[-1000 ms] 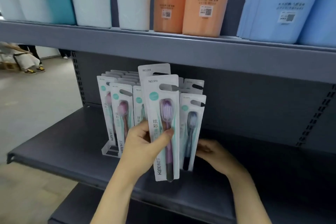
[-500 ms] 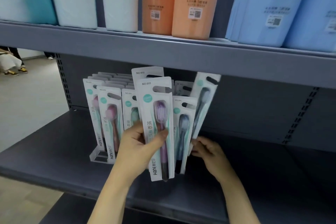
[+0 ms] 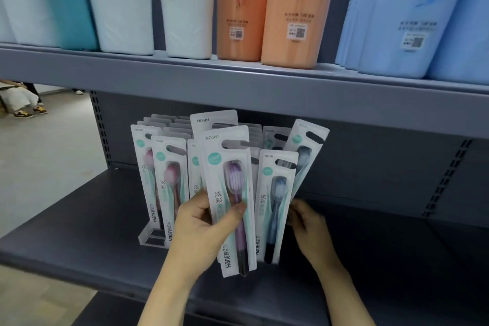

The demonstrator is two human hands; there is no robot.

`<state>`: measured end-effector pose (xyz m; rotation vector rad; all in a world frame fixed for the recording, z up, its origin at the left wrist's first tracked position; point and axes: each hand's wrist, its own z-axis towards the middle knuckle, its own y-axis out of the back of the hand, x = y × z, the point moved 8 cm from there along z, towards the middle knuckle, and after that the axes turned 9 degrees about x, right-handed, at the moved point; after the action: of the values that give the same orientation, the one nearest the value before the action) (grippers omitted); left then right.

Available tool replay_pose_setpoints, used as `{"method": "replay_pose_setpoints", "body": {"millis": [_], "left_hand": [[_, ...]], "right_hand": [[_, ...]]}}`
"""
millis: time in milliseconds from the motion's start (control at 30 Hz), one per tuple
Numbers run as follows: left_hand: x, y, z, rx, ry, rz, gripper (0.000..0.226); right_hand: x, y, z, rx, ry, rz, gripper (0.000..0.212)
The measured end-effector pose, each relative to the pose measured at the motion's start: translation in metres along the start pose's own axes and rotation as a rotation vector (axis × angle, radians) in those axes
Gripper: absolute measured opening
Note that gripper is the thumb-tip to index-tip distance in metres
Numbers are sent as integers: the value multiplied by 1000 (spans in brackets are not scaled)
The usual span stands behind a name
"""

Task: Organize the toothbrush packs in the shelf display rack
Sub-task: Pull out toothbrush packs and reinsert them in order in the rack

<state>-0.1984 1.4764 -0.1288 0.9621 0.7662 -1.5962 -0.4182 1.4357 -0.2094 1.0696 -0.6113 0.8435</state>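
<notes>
Since a second ago, my right hand [image 3: 307,225] has tilted one grey-brush pack [image 3: 304,156] rightward, pinching its base. My left hand [image 3: 201,230] grips a purple-brush pack [image 3: 230,198] before the rack [image 3: 152,237] on the grey shelf [image 3: 79,233].

the light is soft and even, with a cool cast, and seems to fall from above and in front. the upper shelf [image 3: 238,87] throws a dim shade over the back panel [image 3: 370,172] behind both hands. faint sheen sits on the plastic of the toothbrush pack [image 3: 232,193] gripped by the left hand [image 3: 201,227]. the right hand [image 3: 309,230] is slightly soft and darker. the bottles [image 3: 291,8] above the hands look smeared, their print unreadable. straight shelf lines bow toward the edges of the view.
</notes>
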Motion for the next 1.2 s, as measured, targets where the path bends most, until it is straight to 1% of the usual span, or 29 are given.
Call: {"method": "replay_pose_setpoints", "body": {"millis": [100,200,300,467,533,667,700,767,800,867,967,1033,1067,1133,1167,1200], "left_hand": [[1,2,0,2,2,0,21],[0,3,1,-2,3,-10,18],[1,4,0,-11,17,3,12],[2,5,1,-7,12,7,7],[3,5,1,-8,7,5,14],[7,6,3,-15,12,3,18],[8,6,4,-15,8,4,19],[10,6,4,-15,4,9,20],[10,6,5,-15,3,9,20],[11,5,5,-21,5,1,17],[11,5,5,-20,1,-1,14],[11,5,6,-13,-2,5,16],[11,5,6,-11,-2,6,18],[11,5,6,-10,-1,7,21],[11,5,6,-10,-2,10,22],[12,6,6,-11,-2,11,22]], "right_hand": [[0,-10,1,20,7,-90,29],[1,-12,1,10,-8,-89,33],[1,-12,4,-3,-17,-93,32],[5,-15,9,50,-56,-145,29],[8,-15,11,74,-59,-154,27],[17,-12,14,121,-52,-217,21],[18,-12,15,144,-55,-229,27],[21,-11,17,165,-56,-243,45],[22,-11,18,170,-58,-242,48],[21,-10,19,176,-63,-234,46],[18,-10,19,189,-73,-241,49],[16,-8,19,186,-90,-234,40],[17,-8,19,185,-90,-227,39],[17,-8,18,184,-81,-220,48],[17,-8,18,181,-76,-227,48],[16,-8,18,175,-69,-237,41]]}}
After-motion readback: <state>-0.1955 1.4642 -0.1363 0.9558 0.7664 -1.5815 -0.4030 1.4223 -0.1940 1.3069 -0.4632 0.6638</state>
